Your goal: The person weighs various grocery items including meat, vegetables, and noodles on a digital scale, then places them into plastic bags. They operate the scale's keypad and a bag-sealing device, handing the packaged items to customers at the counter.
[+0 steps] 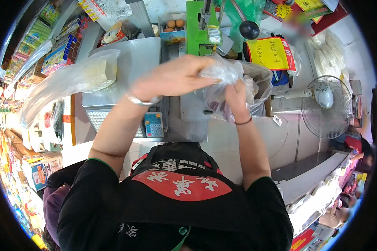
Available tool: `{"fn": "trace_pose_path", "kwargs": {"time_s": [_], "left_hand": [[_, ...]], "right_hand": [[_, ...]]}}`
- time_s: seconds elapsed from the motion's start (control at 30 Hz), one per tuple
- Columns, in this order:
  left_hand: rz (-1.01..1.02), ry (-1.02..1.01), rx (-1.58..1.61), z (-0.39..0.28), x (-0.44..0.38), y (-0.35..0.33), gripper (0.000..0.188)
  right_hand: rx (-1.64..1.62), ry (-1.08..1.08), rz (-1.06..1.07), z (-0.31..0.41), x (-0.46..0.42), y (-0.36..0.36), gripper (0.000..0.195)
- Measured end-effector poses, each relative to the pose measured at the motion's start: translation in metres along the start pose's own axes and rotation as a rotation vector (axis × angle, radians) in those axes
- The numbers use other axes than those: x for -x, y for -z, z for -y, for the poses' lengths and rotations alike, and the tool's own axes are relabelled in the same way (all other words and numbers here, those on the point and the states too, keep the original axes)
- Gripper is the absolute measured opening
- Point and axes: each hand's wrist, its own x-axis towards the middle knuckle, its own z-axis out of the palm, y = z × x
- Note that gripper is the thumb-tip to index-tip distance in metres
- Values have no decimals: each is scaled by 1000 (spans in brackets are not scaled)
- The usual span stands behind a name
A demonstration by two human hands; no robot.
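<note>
Both my hands are at a clear plastic bag beside the green press-like device. My left hand, blurred by motion, has the bag's bunched film between its thumb and fingers. My right hand is closed on the lower right part of the same bag. Behind my right hand, a larger clear bag lines a box and holds pale items. A long clear bag with a pale yellowish block in its end lies across the metal plate of a weighing scale, left of my hands.
A green metal device with a black ball-ended lever stands behind my hands. Eggs sit in a box beside it. A yellow and red price sign and a wire-caged fan are at right. Packaged goods line the left.
</note>
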Motion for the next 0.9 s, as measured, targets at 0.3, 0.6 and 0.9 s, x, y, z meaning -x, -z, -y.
{"fn": "trace_pose_path", "kwargs": {"time_s": [0.3,0.6,0.9], "left_hand": [[-141,373,-655,101,-3,100,28],[-290,764,-630,214,-132,101,22],[-404,902,-408,297,-167,82,38]], "right_hand": [[241,331,-77,-30,48,-66,31],[-10,14,577,11,46,-58,44],[69,-264,280,-7,79,-34,31]]}}
